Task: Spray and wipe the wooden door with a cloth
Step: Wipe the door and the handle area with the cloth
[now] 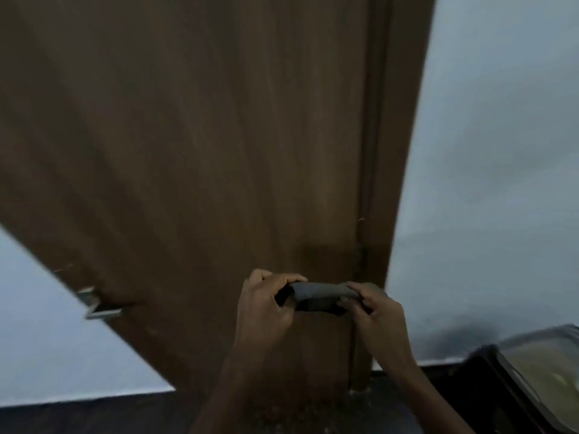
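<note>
The brown wooden door (pixel 203 145) fills most of the view, tilted, with its frame (pixel 391 170) along the right side. A folded dark grey cloth (pixel 319 296) is stretched between both hands just in front of the door's lower part. My left hand (pixel 266 305) pinches the cloth's left end with curled fingers. My right hand (pixel 376 308) pinches its right end. No spray bottle is in view.
A metal door handle (pixel 100 308) sticks out at the door's left edge. Pale walls (pixel 501 151) lie on both sides. A dark-rimmed container (pixel 539 374) with something pale inside stands at the lower right. The floor (pixel 94 415) is dark.
</note>
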